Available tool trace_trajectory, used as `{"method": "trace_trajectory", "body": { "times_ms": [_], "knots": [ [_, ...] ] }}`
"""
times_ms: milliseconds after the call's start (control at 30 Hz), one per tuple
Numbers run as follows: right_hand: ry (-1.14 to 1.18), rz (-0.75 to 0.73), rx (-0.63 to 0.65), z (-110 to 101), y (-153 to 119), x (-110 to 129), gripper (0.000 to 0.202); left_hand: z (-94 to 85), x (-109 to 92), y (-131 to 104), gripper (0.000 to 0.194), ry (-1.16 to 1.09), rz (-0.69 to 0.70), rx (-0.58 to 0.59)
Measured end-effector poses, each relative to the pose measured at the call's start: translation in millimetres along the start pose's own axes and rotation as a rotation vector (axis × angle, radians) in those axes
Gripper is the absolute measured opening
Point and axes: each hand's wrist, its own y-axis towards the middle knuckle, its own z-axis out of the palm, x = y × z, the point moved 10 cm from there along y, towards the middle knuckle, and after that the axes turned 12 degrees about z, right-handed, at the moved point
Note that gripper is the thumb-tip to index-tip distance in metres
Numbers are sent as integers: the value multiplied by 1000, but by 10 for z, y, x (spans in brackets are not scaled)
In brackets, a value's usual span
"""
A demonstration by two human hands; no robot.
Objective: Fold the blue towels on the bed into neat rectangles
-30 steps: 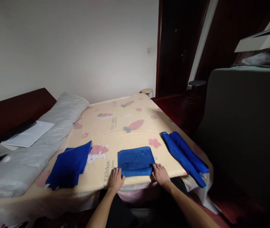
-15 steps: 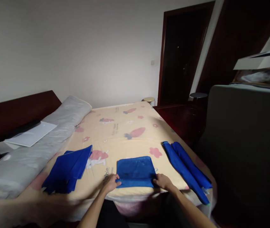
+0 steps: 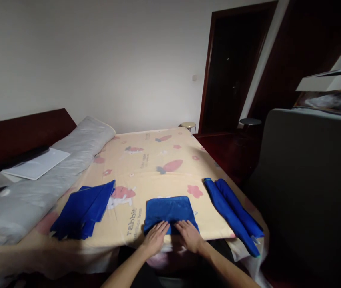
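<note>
A blue cloth, partly folded at its near edge, lies flat on the bed near its front edge. My left hand rests on the cloth's near part, fingers stretched out. Beside it, my right hand lies on the same near strip, palm down with its fingers extended. The two hands are a short gap apart. On the left is a loose heap of blue cloths. Two rolled blue cloths lie side by side at the right edge of the bed.
The bed has a yellow sheet printed with carrots and flowers. Along its left side runs a grey rolled quilt with a white flat item on it. A dark grey panel stands at right. Two stools are beyond.
Both hands have left the cloth's side corners and moved inward onto its near strip. Their fingers have gone from pinching to lying flat. The view has shifted slightly.
</note>
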Motion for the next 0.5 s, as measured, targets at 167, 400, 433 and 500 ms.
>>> {"method": "trace_trajectory", "body": {
  "times_ms": [167,400,433,500],
  "knots": [
    [46,-35,111,279,-11,-24,74,72,54,-60,71,-53,-2,43],
    [55,146,129,99,-37,-569,62,-56,574,-329,55,-40,-204,51],
    [44,172,132,82,-44,-615,62,-69,626,-355,55,-16,-230,47],
    [3,217,128,65,-48,-656,64,-98,664,-364,55,30,-258,21]
  ]
}}
